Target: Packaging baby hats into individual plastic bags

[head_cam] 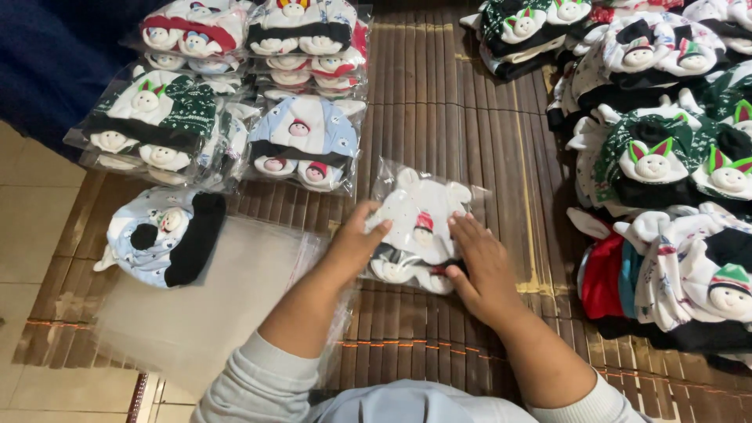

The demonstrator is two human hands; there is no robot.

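Pale grey sleeves [258, 376] reach up from six o'clock. Both hands press flat on a white baby set in a clear bag [419, 227] at the centre of the slatted bamboo mat [439, 94]: the left hand [352, 243] with fingers loosely curled on its left edge, the right hand [478, 266] with fingers spread across its lower right. Empty clear bags [211, 305] lie at eight o'clock, bagged sets [305, 145] at eleven, and unbagged sets [666, 157] at two.

white baby set [419, 215] (red-capped doll face) on brown slatted mat [462, 117].
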